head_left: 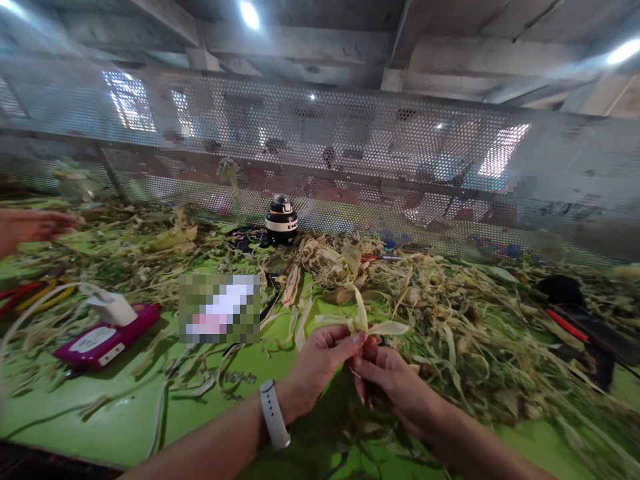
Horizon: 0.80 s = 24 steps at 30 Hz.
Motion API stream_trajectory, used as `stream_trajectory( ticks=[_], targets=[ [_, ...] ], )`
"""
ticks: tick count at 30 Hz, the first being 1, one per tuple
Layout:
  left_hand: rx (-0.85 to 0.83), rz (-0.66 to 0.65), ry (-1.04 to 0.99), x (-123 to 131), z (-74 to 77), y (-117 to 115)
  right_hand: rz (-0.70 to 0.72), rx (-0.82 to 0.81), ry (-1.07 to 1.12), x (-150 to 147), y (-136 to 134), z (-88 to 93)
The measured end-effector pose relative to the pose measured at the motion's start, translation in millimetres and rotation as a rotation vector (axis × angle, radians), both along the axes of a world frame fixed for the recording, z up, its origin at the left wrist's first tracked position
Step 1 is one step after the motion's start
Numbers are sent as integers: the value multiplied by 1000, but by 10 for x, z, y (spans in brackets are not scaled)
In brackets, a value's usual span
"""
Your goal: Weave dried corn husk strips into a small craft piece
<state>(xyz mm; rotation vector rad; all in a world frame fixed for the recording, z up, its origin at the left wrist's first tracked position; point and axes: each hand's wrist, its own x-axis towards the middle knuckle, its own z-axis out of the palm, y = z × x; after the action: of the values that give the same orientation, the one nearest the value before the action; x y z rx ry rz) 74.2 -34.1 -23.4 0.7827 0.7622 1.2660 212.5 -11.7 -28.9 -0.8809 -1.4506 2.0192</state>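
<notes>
My left hand point(317, 360), with a white band on its wrist, is closed with thumb and fingers pinching the base of a small bunch of pale corn husk strips point(361, 320). One strip of it stands upright and others spread out to the left and right, crossing in what looks like a knot. My right hand point(387, 377) touches the left fingertips and pinches the same bunch from below, its fingers curled. The fingers hide the lower end of the bunch. Both hands are just above the green table point(280, 373).
Dried husk scraps point(450, 313) are heaped behind and to the right. A purple power strip point(107, 337) with a white charger point(113, 307) lies left; a cable crosses the table. Behind stand a black bottle point(281, 220) and a perforated metal screen point(300, 133). Another person's hand point(35, 228) reaches in at left.
</notes>
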Motion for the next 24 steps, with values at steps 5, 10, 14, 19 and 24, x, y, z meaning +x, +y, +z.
stream_trajectory(
  ticks=[5, 10, 14, 19, 24],
  targets=[
    [-46, -17, 7, -34, 13, 19, 99, 38, -8, 20, 3, -6],
    [-53, 32, 82, -76, 47, 24, 177, 54, -32, 13, -23, -65],
    [-16, 33, 154, -121, 124, 15, 222, 132, -139, 4, -74, -47],
    [-26, -20, 443, -176, 131, 31, 143, 761, -445, 87, -132, 135],
    [250, -196, 526, -145, 70, 17, -280, 1559, -505, 138, -26, 228]
  ],
)
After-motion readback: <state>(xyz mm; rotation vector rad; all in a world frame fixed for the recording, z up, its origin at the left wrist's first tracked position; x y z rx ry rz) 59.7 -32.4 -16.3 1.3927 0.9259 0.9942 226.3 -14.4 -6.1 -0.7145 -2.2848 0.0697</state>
